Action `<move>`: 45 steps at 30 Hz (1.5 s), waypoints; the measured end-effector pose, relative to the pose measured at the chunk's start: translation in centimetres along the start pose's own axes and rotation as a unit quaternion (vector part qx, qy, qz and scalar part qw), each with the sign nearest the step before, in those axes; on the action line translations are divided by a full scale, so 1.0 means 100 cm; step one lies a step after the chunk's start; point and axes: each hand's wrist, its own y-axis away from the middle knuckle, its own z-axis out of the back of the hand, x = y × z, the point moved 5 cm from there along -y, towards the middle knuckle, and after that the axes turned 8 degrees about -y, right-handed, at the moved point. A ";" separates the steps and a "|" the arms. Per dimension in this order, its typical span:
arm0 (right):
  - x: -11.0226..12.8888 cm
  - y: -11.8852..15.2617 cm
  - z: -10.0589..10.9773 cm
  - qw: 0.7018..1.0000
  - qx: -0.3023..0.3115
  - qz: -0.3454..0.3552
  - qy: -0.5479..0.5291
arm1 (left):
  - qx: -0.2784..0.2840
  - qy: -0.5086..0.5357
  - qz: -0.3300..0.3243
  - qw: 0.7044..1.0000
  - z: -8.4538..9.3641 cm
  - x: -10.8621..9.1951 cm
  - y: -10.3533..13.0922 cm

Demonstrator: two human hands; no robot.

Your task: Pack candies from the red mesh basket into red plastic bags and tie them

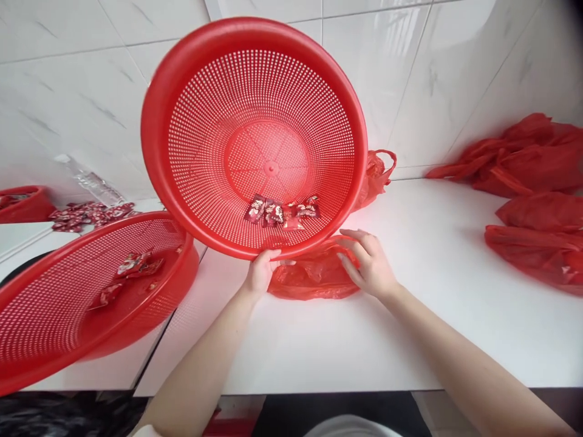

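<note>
Red grid-patterned basket [266, 91], maroon cream-printed packets [274, 213]

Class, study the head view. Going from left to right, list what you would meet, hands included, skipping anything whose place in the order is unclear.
Red container at the left edge → loose wrapped packets → left hand holding the tilted basket → red plastic bag → right hand → heap of bags.

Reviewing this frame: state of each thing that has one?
Tilted basket: opening towards camera.
Inner packets: bunched on its lower wall.
Left basket: holding a few wrapped pieces.
Red bag: open, below tilted basket.
Rear bag: partly hidden, handle looped up.
Right-side bags: crumpled.
Loose packets: heaped.
Left hand: gripping tilted basket.
Right hand: open, by red bag.
</note>
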 end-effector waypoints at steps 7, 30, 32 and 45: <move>0.006 -0.003 -0.001 0.998 0.032 -0.020 0.047 | 0.090 0.002 0.074 0.993 -0.023 0.031 0.011; -0.046 -0.001 0.015 0.917 -0.083 -0.296 -0.255 | 0.083 0.083 0.075 0.990 -0.030 0.040 0.014; -0.041 -0.001 0.010 0.904 -0.063 -0.296 -0.301 | 0.055 0.098 0.036 0.993 -0.024 0.028 0.009; -0.034 0.006 -0.006 0.907 0.056 -0.316 -0.271 | -0.002 0.109 -0.011 0.994 -0.006 0.015 -0.001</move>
